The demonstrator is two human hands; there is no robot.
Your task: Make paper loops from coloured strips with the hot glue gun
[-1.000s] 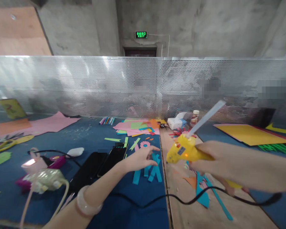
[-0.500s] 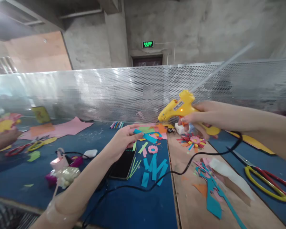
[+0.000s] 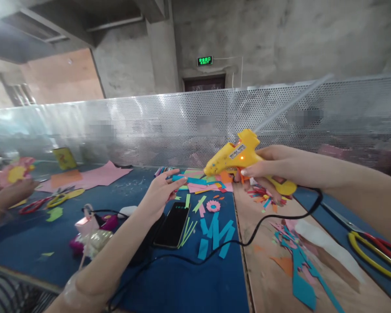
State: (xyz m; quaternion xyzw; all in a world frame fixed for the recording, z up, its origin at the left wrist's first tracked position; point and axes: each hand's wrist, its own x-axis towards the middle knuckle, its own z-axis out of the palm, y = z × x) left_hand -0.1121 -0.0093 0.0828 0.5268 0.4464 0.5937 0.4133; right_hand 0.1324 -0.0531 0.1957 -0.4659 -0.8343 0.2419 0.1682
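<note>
A perforated metal screen (image 3: 143, 130) stands beyond the black smartphone (image 3: 171, 226), which lies on a blue tabletop (image 3: 189, 282). The yellow hot-glue gun (image 3: 237, 152) is held in the air, farther back than the smartphone and to its right. Its nozzle points left and slightly downward; the long axis slants up to the right, carried on by a pale, translucent glue stick (image 3: 293, 105) jutting from the rear. The body is bright yellow, with a grey label, a glowing orange light and small dark specks near the nozzle. The two hands are apart. The right hand (image 3: 270, 169), right of the smartphone, is closed around the handle, fingers at the trigger. The left hand (image 3: 158, 191), just beyond and left of the smartphone, pinches a blue paper strip (image 3: 191, 180), one finger raised away. The strip's free end is near the nozzle; whether they touch cannot be told. Right of the smartphone lie loose blue strips (image 3: 216, 230) and a small pink paper flower (image 3: 213, 202).
</note>
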